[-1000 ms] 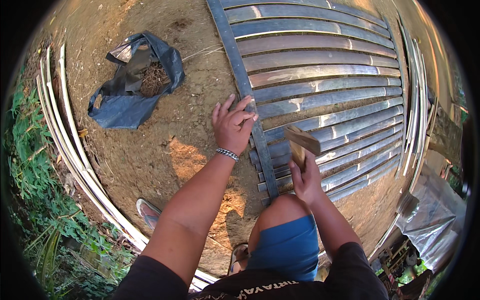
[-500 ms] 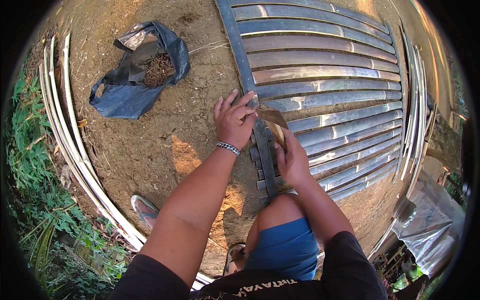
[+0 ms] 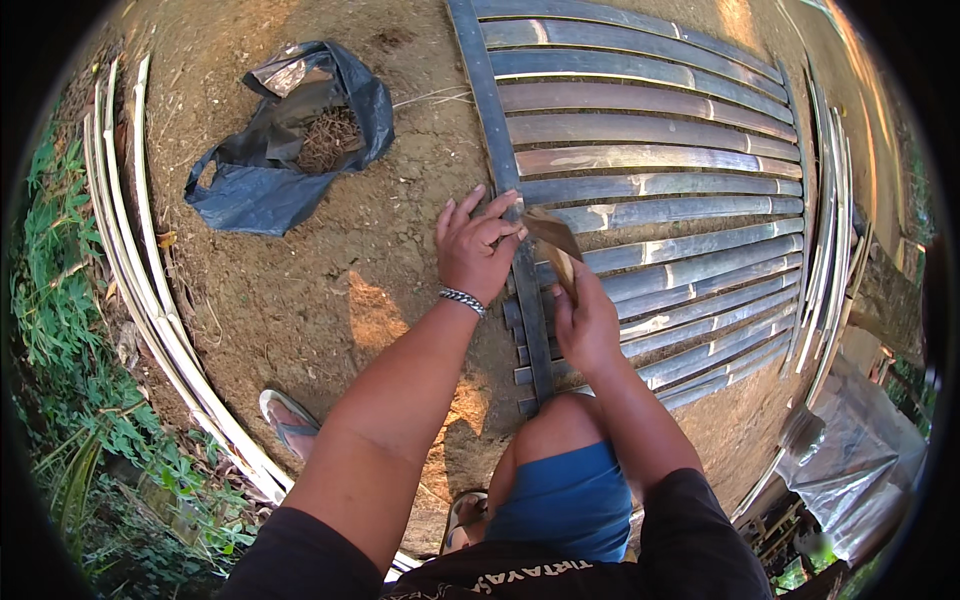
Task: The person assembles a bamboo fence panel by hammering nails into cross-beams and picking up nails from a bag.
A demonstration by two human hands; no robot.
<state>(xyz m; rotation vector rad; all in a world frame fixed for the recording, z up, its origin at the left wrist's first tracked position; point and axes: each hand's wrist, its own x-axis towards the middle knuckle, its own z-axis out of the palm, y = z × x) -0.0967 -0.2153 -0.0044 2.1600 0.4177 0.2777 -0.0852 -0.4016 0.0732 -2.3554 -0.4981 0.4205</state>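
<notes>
Obs. on site: person is working at the near L part of a bamboo frame. The rail [image 3: 486, 100] is lying along the frame's L side, w/ slats [image 3: 620, 128] running off to the R; a few nearer slat ends are sticking out past it.

L hand [image 3: 475, 245]: fingertips are resting on the rail, thumb and forefinger bending close together. Can't tell if they're pinching anything small; no grip on the rail itself is showing.

R hand [image 3: 588, 325]: is closing firmly round the wooden handle of a mallet [image 3: 553, 236]. Its dark head is sitting over the slats, right by the L fingertips; can't tell if touching. Head mat'l unclear.

Bag [image 3: 255, 200], dark plastic, is lying open on the ground L of the frame, holding thin brown bits [image 3: 328, 140]; reachable, IMO. R knee [image 3: 555, 430] is bending next to the rail's near end.

Assessment, apparently light striking at the rail: L fingers are sitting too near the head, so short, controlled taps are advisable, fingertips drawn back before any harder blow. Head should be landing flat, rail bearing fully on the slat below; thin bamboo is likely splitting under off-centre hits.
</notes>
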